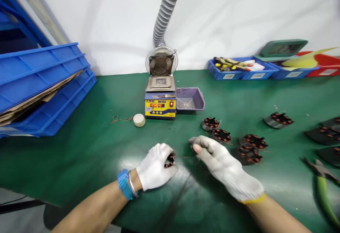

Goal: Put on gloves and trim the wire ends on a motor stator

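My left hand (156, 165), in a white glove, is wrapped round a motor stator (169, 160) on the green table. Black plastic and copper windings show between thumb and fingers; the rest of that stator is hidden. A faint thin wire (187, 157) runs from it toward my right hand (217, 162). That hand, also gloved but with a bare thumb tip, is closed in a pinch at the wire's far end; the exact grip is blurred. Just beyond it lie more stators, among them a pair (221, 135) (211, 123) and another two (253, 141) (247, 154) touching each other.
Behind my hands stands a solder pot (160, 108) under a grey hose (167, 10), with a purple tray (191, 100) and round white pad (139, 120) beside it. Green-handled cutters (322, 183) lie right. Blue crates (42, 84) stand left; small bins (228, 74) line the wall.
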`<action>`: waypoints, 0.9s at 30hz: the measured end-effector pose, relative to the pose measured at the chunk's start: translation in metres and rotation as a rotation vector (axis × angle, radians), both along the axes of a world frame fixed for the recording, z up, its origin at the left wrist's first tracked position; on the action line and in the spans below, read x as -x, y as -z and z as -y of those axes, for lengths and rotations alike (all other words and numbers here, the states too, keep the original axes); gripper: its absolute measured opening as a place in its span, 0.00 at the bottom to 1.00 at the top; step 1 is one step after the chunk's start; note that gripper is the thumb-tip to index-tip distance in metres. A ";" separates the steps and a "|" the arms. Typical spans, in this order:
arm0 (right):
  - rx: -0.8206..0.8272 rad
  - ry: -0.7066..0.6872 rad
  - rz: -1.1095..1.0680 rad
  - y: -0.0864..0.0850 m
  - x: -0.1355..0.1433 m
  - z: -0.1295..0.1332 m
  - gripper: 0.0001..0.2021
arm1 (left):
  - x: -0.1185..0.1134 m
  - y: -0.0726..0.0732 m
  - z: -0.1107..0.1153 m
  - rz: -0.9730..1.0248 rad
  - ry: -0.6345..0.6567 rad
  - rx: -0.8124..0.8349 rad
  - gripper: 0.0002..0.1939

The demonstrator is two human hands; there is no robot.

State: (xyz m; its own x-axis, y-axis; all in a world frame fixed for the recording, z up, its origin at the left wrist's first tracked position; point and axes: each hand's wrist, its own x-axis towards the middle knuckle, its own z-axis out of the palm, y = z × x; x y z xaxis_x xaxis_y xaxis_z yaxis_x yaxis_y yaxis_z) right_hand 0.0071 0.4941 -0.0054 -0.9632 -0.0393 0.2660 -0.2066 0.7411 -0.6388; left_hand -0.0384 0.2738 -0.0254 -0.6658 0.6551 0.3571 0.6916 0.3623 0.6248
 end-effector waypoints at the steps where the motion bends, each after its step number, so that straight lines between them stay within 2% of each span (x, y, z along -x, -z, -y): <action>1: -0.081 -0.010 -0.097 -0.002 -0.001 0.004 0.23 | 0.000 0.001 0.000 -0.007 -0.003 -0.002 0.12; 4: -0.281 -0.176 -0.255 -0.001 -0.002 0.018 0.14 | 0.000 0.002 -0.001 -0.029 -0.012 -0.009 0.10; 6: -0.244 -0.233 -0.180 0.004 -0.001 0.023 0.12 | 0.000 0.003 -0.001 -0.026 -0.027 -0.018 0.09; 11: -0.152 -0.234 0.087 0.008 -0.001 0.016 0.19 | 0.000 0.004 -0.003 -0.016 -0.058 0.000 0.11; 14: -0.144 -0.236 0.067 0.006 -0.004 0.018 0.20 | -0.001 0.006 -0.004 -0.016 -0.071 0.024 0.11; 17: -0.205 -0.263 -0.035 0.005 -0.004 0.026 0.13 | -0.001 0.007 -0.004 -0.018 -0.085 0.046 0.11; 19: -0.213 -0.294 -0.046 0.005 -0.003 0.028 0.12 | -0.001 0.005 -0.003 -0.008 -0.096 0.049 0.12; 23: -0.138 -0.339 0.078 0.004 -0.001 0.025 0.17 | -0.003 0.000 -0.001 0.000 -0.054 0.026 0.13; 27: -0.079 -0.306 0.231 0.001 -0.001 0.021 0.19 | -0.002 0.006 -0.002 -0.088 -0.023 -0.030 0.10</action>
State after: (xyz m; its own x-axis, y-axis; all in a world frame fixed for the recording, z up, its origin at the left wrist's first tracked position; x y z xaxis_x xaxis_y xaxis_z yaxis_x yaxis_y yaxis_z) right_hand 0.0084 0.4727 -0.0062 -0.9380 -0.3456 0.0278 -0.2829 0.7165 -0.6376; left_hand -0.0361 0.2763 -0.0315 -0.6462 0.6277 0.4341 0.7356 0.3609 0.5733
